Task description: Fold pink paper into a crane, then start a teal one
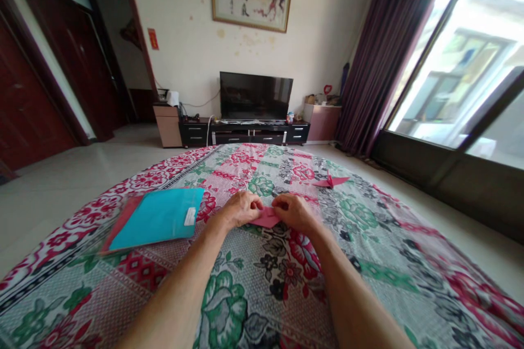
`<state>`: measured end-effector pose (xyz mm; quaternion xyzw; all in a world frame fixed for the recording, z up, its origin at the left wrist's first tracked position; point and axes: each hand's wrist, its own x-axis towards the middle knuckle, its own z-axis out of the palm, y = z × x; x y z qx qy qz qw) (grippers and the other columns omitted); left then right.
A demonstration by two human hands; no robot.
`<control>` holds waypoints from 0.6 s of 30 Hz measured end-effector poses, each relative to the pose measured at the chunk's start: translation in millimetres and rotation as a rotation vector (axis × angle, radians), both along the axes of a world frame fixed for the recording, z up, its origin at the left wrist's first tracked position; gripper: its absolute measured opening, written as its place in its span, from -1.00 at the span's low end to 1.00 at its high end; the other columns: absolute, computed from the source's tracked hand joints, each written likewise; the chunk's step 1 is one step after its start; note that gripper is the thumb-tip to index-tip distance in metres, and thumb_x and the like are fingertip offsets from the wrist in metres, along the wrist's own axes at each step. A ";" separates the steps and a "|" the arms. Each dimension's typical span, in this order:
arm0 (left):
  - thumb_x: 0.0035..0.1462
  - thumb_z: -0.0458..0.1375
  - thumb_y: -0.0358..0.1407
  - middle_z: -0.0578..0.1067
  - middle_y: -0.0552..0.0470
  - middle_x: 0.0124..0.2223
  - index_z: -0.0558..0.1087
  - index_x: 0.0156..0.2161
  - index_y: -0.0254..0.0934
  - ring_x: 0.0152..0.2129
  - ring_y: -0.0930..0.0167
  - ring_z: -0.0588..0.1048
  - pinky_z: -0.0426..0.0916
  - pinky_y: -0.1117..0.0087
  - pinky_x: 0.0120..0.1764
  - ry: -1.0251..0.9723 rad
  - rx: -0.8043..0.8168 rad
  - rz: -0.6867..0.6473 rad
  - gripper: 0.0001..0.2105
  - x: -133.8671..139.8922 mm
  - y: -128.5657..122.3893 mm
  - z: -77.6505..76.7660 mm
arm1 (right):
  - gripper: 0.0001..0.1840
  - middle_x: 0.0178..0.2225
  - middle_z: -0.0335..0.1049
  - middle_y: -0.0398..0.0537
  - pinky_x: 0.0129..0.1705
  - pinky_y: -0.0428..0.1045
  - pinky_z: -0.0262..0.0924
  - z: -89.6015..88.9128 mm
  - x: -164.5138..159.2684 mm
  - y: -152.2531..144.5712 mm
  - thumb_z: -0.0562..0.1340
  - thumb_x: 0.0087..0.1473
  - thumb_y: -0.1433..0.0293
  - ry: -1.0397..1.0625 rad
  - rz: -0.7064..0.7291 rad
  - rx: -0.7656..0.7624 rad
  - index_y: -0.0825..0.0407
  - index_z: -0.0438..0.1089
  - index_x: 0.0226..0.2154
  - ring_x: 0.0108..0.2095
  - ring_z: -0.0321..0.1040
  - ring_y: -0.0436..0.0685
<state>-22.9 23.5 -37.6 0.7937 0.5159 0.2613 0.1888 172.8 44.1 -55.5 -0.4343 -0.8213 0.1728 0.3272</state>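
A small folded piece of pink paper (265, 220) lies low over the flowered cloth, between my two hands. My left hand (242, 208) pinches its left side, thumb and fingers closed together. On the opposite side, my right hand (295, 211) grips the paper with bent fingers. The far edge of the paper is partly hidden by the fingertips. Farther off to the right rests a pink paper crane (331, 181) with its wings spread.
A clear packet of coloured paper (158, 218), blue on top with red beneath, lies to the left. The patterned tablecloth (223, 305) covers the round surface. Beyond it stand a television (256, 97) and a low black cabinet (233, 136).
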 end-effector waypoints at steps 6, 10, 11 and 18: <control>-0.01 0.12 -0.35 0.45 0.08 -0.42 0.58 -0.38 -0.18 -0.44 0.47 0.42 0.30 0.50 -0.32 0.127 0.116 -0.069 -0.83 -4.4 -5.8 -1.8 | -0.72 -0.38 0.40 -0.08 -0.20 -0.06 0.15 -3.0 -1.5 -6.8 0.11 -0.13 0.64 0.007 0.053 0.157 0.03 0.47 -0.46 -0.30 0.30 0.05; 0.04 0.14 -0.36 0.47 0.05 -0.32 0.57 -0.34 -0.19 -0.30 0.44 0.42 0.32 0.43 -0.16 0.098 0.226 -0.076 -0.85 -8.1 -10.7 -8.7 | -0.78 -0.33 0.40 -0.06 -0.14 -0.03 0.15 -3.9 -6.7 -10.4 0.14 -0.05 0.58 -0.037 0.058 0.190 0.03 0.47 -0.45 -0.27 0.30 0.06; 0.05 0.14 -0.35 0.47 0.03 -0.27 0.56 -0.32 -0.19 -0.25 0.42 0.42 0.31 0.40 -0.11 0.094 0.251 -0.065 -0.86 -9.1 -11.6 -10.9 | -0.84 -0.34 0.40 -0.05 -0.15 -0.02 0.15 -3.8 -8.2 -12.0 0.17 -0.02 0.52 -0.057 0.040 0.199 0.03 0.47 -0.44 -0.28 0.30 0.06; 0.11 0.11 -0.31 0.42 -0.01 -0.10 0.54 -0.24 -0.15 -0.11 0.38 0.38 0.28 0.27 0.00 0.118 0.285 -0.055 -0.83 -13.4 -11.4 -20.7 | -0.81 -0.33 0.34 -0.04 -0.19 -0.01 0.13 -5.9 -8.9 -19.2 0.22 0.03 0.23 -0.140 -0.026 0.221 0.00 0.42 -0.38 -0.27 0.25 0.08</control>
